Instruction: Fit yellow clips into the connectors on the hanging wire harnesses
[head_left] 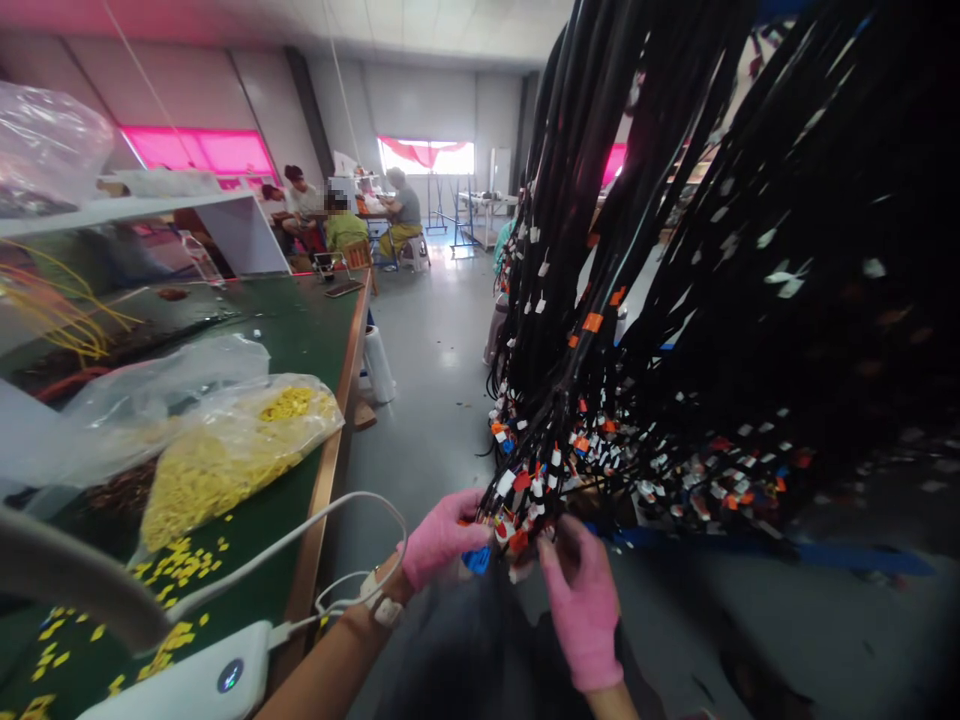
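Observation:
A black wiring harness (561,395) hangs down in front of me, its branches ending in white, red, orange and blue connectors. My left hand (444,540), in a pink glove, is closed on the left side of these ends. A blue connector (477,558) shows just below its fingertips. My right hand (583,600), gloved in pink too, has its thumb and curled fingers on the right side of the same ends. Exactly which wires sit between its fingers is hidden. A white cable runs from a wristband (382,598) on my left wrist.
Many more hanging harnesses (750,300) fill the right side. Left is a green-topped table (300,320) with a bag of small yellow pieces (217,465), loose yellow pieces, and a white power bank (202,675). A blue rail (862,558) runs low at right. People sit at tables farther back.

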